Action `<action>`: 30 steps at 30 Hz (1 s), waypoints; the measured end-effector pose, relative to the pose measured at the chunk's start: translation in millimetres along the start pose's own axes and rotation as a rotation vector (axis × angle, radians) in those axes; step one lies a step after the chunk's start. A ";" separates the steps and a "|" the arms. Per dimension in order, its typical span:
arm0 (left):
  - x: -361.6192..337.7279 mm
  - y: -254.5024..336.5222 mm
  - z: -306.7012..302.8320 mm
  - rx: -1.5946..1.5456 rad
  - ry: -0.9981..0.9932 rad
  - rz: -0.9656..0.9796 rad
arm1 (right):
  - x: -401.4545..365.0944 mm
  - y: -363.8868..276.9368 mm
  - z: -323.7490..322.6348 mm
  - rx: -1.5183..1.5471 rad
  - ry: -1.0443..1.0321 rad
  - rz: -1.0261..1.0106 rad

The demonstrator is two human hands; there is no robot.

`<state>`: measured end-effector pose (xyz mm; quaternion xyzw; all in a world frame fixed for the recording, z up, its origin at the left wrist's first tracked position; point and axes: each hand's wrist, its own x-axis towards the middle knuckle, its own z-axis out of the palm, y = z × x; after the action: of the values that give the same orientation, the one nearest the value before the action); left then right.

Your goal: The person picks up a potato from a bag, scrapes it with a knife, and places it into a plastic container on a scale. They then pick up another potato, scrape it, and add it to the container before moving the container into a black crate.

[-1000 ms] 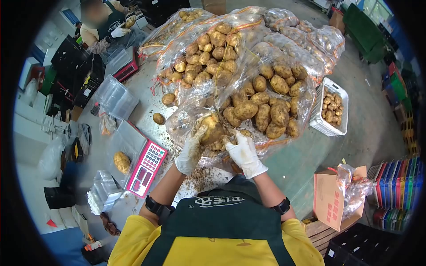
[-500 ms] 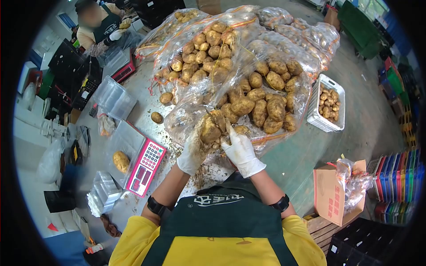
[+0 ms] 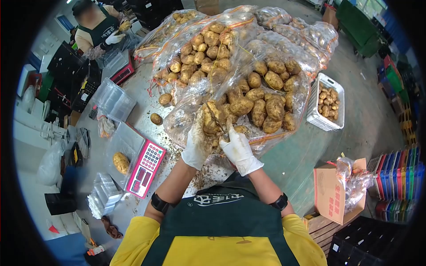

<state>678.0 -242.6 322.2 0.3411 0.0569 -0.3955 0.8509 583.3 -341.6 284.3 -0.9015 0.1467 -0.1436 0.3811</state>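
My left hand (image 3: 196, 145), in a soiled white glove, is closed around a potato (image 3: 209, 120) at the near edge of the open plastic bag. Close beside it my gloved right hand (image 3: 240, 151) is closed on a slim dark blade-like tool (image 3: 214, 116). The tool lies slanted across the potato's face; whether it is a knife or scissors I cannot make out. Just beyond both hands, dirt-covered potatoes (image 3: 266, 108) fill the clear plastic bag (image 3: 188, 119). My fingers partly hide the held potato and the tool's handle.
A pink scale (image 3: 147, 168) with one potato (image 3: 120, 162) stands left, near clear plastic trays (image 3: 106, 191). Two loose potatoes lie by the bag. Right are a white crate (image 3: 313, 116) of potatoes and a cardboard box (image 3: 329, 193). A co-worker (image 3: 100, 33) stands far left.
The potato in my left hand has turned slightly, and the dark tool now shows longer and steeper across it. The co-worker's hands have shifted a little.
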 end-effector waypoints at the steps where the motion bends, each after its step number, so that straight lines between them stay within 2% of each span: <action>1: 2.8 -1.2 -3.4 0.032 -0.013 0.033 | 1.4 2.1 1.9 0.012 0.006 0.005; 3: 9.0 -5.5 -15.2 0.096 -0.036 0.100 | 1.1 -4.5 1.1 -0.002 -0.032 0.027; 5: 9.7 -7.3 -15.4 0.032 -0.053 0.116 | -3.7 -24.0 -5.2 -0.057 -0.120 0.063; 7: 10.1 -9.2 -16.8 0.000 -0.079 0.138 | -2.7 -19.1 -7.5 -0.100 -0.127 -0.023; 8: 11.4 -5.6 -21.8 -0.064 -0.112 0.031 | -1.8 -17.2 -8.5 -0.121 -0.133 -0.067; 10: 8.9 8.3 -26.8 -0.191 -0.171 -0.185 | 5.8 -11.3 -9.7 -0.008 -0.106 0.085; 11: 6.0 9.6 -25.3 -0.197 -0.260 -0.143 | 10.5 -0.6 -11.2 0.070 -0.099 0.168; 13: 3.7 10.6 -11.0 -0.159 -0.103 -0.096 | 12.9 -2.2 -23.1 0.134 -0.047 0.281; 14: 3.9 10.6 -8.3 -0.139 -0.025 -0.073 | 12.6 -2.2 -20.2 0.119 -0.036 0.246; 17: 8.7 10.3 -20.5 -0.181 -0.166 -0.137 | 6.5 -2.1 -6.8 0.047 0.015 0.086; 20: 3.2 8.1 -1.1 -0.014 0.092 -0.014 | 2.1 -31.7 -13.2 -0.119 -0.128 0.082; 21: 3.4 6.9 2.9 -0.061 0.109 -0.009 | -4.7 -32.3 -4.3 -0.126 -0.131 0.011; 23: 6.2 6.3 8.3 -0.156 0.140 0.004 | -1.8 -24.9 -2.4 -0.098 -0.115 0.022; 26: 2.0 11.5 -13.1 -0.115 0.008 -0.088 | 8.5 -11.1 -9.8 0.040 -0.048 0.100; 30: 2.3 12.4 -21.0 -0.154 -0.259 -0.075 | 6.1 -6.7 -22.8 0.056 -0.048 0.137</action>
<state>692.0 -225.2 312.0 0.2186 -0.0104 -0.4623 0.8593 581.5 -354.1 305.3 -0.8816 0.1947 -0.0997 0.4183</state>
